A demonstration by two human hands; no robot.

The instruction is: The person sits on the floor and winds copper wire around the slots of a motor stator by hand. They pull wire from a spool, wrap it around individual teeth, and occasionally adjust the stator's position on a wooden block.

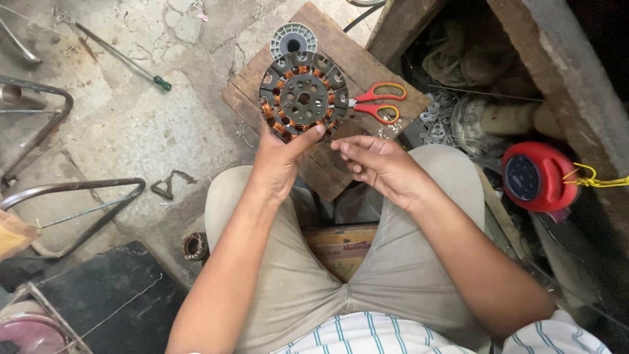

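Your left hand [278, 160] grips the round grey metal stator with copper windings [302, 97] at its 6 o'clock edge, thumb pressed on the face, holding it over the worn brown wooden board [377, 62]. Your right hand [380, 164], at 3 o'clock of the left, pinches a thin wire [335, 140] between closed fingertips. Red-and-yellow-handled scissors [379, 102] lie on the board at the stator's 3 o'clock; a grey plastic spool [293, 40] sits at its 12 o'clock.

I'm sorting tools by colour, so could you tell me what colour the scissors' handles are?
The scissors have red handles with yellow inner edging, seen in the head view.
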